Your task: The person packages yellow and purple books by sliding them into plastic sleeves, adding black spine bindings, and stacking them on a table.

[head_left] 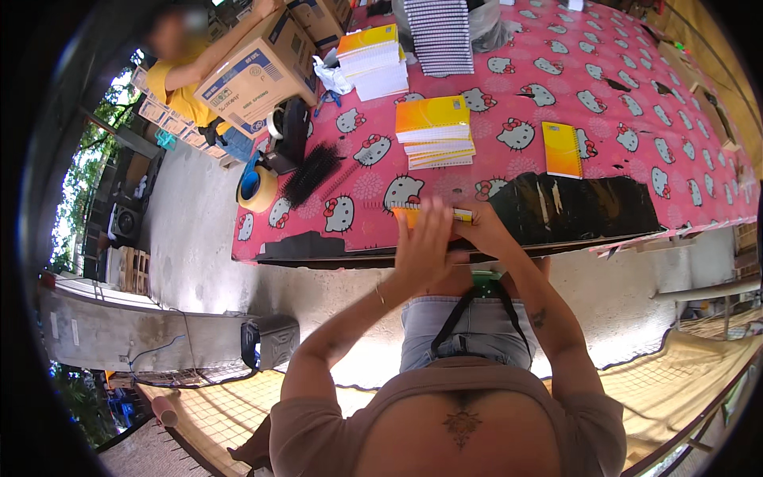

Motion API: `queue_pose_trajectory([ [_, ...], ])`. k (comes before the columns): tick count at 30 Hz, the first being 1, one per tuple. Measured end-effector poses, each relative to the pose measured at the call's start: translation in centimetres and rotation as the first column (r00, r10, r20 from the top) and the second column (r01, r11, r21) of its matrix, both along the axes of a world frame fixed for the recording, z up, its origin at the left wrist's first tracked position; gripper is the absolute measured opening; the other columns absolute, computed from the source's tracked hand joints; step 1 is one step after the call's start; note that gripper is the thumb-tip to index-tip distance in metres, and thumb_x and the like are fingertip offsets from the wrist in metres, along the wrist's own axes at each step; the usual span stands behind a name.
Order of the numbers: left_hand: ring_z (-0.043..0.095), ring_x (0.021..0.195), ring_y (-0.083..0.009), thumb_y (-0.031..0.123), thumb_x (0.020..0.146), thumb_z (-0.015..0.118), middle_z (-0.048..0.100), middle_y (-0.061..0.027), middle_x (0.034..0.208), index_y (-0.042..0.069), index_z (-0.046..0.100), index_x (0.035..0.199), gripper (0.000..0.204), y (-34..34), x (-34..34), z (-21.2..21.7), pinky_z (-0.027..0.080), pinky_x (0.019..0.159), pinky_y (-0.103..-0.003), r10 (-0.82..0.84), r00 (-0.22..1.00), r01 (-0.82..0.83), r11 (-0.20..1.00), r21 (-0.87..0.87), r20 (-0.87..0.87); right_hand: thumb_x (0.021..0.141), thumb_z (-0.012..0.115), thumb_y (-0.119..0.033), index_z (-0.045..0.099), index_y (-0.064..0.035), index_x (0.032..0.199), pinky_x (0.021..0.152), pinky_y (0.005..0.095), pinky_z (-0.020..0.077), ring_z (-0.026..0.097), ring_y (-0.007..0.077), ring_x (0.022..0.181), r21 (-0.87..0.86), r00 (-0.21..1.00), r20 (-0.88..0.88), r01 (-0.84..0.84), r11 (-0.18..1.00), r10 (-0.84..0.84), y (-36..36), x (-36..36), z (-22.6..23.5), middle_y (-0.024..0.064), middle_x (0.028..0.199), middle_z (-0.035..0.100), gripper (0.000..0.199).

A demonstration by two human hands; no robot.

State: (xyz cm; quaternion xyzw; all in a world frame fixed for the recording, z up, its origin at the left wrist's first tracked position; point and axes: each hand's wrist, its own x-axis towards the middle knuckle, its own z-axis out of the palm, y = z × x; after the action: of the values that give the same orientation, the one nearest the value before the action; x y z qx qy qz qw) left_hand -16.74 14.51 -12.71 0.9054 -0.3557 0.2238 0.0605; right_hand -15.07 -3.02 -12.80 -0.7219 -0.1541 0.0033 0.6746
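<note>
while the right grip [480,227] clamps one notebook [408,214], seemingly for steadiness, the left grip [429,237], spread apart, covers it. notebook stack [435,133] beyond.

A fisheye camera worn on the head, the left one of a pair, looks steeply down over the wearer's torso [461,433], which fills the lower middle of the frame, close to the lens. It faces forward across the pink tabletop [636,95] in the upper half, reaching a person in yellow [187,103] farther off at upper left. Edges bend towards a dark, rounded border.
</note>
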Motion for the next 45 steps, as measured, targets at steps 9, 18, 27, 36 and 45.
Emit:
queue_pose_trajectory([
  [9,0.027,0.145,-0.0426,0.056,0.098,0.038,0.033,-0.0276,0.153,-0.008,0.035,0.145,0.080,0.2,-1.7,-1.3,0.002,0.114,-0.064,-0.107,0.994,0.106,0.990,-0.089,-0.009,0.087,0.068,-0.007,0.066,-0.0011,0.115,0.078,0.0320,0.0529,0.066,0.0142,0.085,-0.005,0.995,0.103,0.016,1.000,-0.015,0.4,0.2,-0.5,0.0121,0.099,0.072,0.029],
  [18,0.062,0.106,-0.0211,0.018,0.088,0.069,0.068,-0.0024,0.104,0.011,0.068,0.107,0.020,0.3,2.1,4.9,0.007,0.116,-0.057,-0.136,0.990,0.114,0.925,-0.363,-0.035,0.089,0.068,-0.008,0.069,-0.0003,0.111,0.073,0.0285,0.0517,0.064,0.0115,0.082,-0.154,0.984,0.165,0.094,0.983,-0.069,-2.1,-1.4,3.2,0.0090,0.095,0.072,0.024],
  [27,0.063,0.093,-0.0214,0.014,0.083,0.074,0.069,-0.0027,0.096,0.010,0.065,0.101,0.020,0.1,2.5,4.3,0.025,0.109,-0.048,-0.173,0.984,0.141,0.879,-0.456,-0.030,0.087,0.069,-0.006,0.071,0.0028,0.100,0.069,0.0279,0.0506,0.063,0.0090,0.077,-0.151,0.995,0.096,0.050,0.987,-0.036,-4.8,-0.6,4.2,0.0065,0.082,0.069,0.016],
  [36,0.060,0.083,-0.0246,0.016,0.081,0.073,0.065,-0.0059,0.090,0.008,0.066,0.102,0.023,0.2,2.1,4.9,0.040,0.084,-0.040,-0.196,0.980,0.195,0.888,-0.416,0.039,0.077,0.075,-0.006,0.062,-0.0010,0.092,0.067,0.0309,0.0511,0.065,0.0219,0.073,-0.340,0.924,0.377,0.197,0.920,-0.058,-2.7,-0.7,4.3,0.0114,0.084,0.065,0.021],
  [45,0.064,0.087,-0.0320,0.007,0.082,0.072,0.068,-0.0145,0.101,0.003,0.067,0.106,0.025,-0.7,4.5,10.0,0.050,0.075,-0.039,-0.497,0.866,0.376,0.719,-0.584,-0.055,0.087,0.068,-0.009,0.064,-0.0018,0.106,0.061,0.0371,0.0490,0.062,0.0338,0.066,-0.090,0.944,0.246,0.246,0.965,-0.218,-1.8,-2.3,6.9,0.0182,0.080,0.064,0.020],
])
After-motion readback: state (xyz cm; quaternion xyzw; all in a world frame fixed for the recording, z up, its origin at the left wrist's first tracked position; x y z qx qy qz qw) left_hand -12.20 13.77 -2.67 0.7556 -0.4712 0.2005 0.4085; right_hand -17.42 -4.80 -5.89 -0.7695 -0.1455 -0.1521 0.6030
